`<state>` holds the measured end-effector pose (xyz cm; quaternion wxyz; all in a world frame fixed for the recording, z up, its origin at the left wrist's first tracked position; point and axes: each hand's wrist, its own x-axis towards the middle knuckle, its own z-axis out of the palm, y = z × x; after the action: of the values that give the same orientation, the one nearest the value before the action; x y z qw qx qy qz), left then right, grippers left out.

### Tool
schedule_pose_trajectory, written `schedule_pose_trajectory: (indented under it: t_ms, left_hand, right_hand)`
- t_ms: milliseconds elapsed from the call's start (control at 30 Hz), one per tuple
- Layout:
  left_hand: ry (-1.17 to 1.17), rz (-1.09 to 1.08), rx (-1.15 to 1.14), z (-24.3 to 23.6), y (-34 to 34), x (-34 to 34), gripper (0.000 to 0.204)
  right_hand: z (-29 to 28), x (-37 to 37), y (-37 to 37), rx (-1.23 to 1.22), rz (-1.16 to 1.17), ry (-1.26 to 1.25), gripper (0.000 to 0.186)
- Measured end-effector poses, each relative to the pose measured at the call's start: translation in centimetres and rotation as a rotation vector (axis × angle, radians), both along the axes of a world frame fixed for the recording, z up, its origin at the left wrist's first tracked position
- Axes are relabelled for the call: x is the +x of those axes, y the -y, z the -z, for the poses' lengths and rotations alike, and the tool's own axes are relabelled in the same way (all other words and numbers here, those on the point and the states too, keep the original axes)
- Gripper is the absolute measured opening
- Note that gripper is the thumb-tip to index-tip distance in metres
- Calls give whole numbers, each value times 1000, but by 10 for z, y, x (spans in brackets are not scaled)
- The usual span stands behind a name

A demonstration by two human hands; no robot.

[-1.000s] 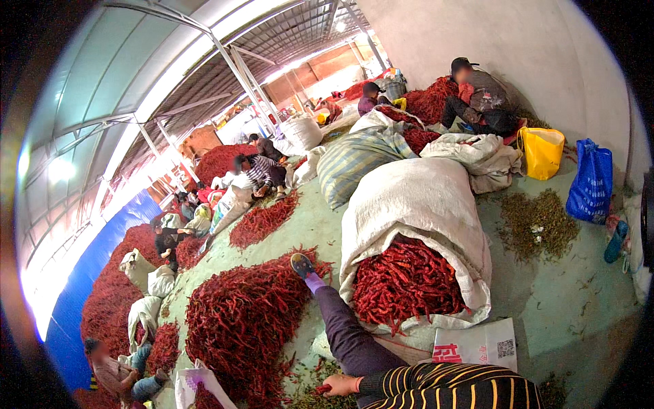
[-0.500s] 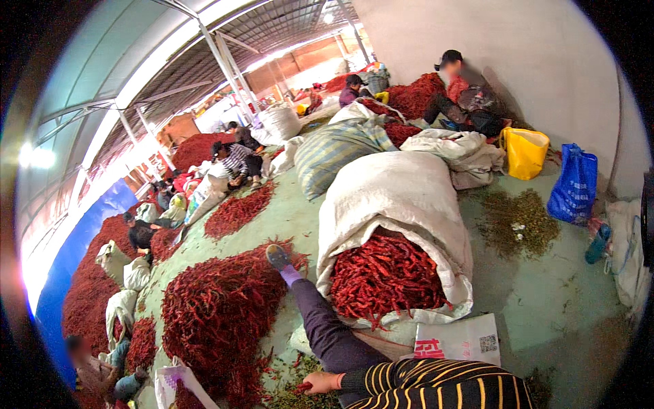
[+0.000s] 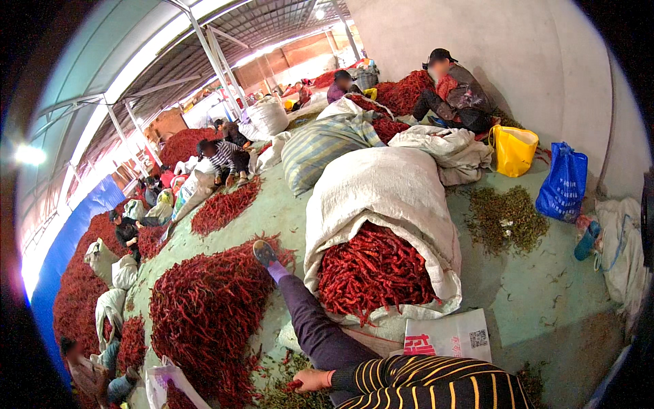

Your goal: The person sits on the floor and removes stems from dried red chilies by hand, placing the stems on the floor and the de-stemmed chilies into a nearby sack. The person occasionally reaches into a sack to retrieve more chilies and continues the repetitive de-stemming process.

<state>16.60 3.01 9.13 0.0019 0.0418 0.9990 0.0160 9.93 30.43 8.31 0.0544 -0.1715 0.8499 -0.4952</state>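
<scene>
My right hand (image 3: 311,380), at the end of a black sleeve with yellow stripes, comes in from the lower right. Its fingers are closed on a red chili pepper (image 3: 293,386), of which only a small part shows. Beneath and beside the hand lies a scatter of green-brown stems (image 3: 276,387). Just beyond it, to the left, spreads a big heap of dried red chili peppers (image 3: 208,307). A white woven sack (image 3: 381,191) lies on its side past my outstretched leg (image 3: 313,320), its mouth full of red chilies (image 3: 371,273). My left hand is out of view.
A flattened printed white sack (image 3: 446,334) lies right of my leg. Farther right are a stem pile (image 3: 507,221), a yellow bag (image 3: 512,150) and a blue bag (image 3: 563,183). A white bag (image 3: 167,382) stands lower left. Several people sit among chili heaps beyond.
The whole view has swung slightly, so the scene sits a little farther left. My right hand stays low over the stems, still closed on the chili pepper.
</scene>
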Motion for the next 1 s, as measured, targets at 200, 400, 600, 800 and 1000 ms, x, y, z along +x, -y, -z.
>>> schedule_pose_trajectory:
  t_ms: [200, 400, 600, 800, 1000]
  left_hand:
    - [3, 2, 7, 7, -2, 2, 42]
    - [27, -22, 1, 4, 4, 3, 44]
    - [44, -20, 7, 4, 2, 1, 45]
    - [72, -24, -1, 2, 4, 3, 45]
    - [123, -12, 65, -13, -1, 7, 43]
  right_hand:
    - [6, -1, -3, 42, 14, 3, 34]
    - [5, -2, 7, 28, 35, -29, 34]
    - [16, -7, 5, -14, 32, -29, 33]
    - [7, -4, 6, 43, 10, 4, 31]
    - [13, -5, 8, -53, 37, -65, 30]
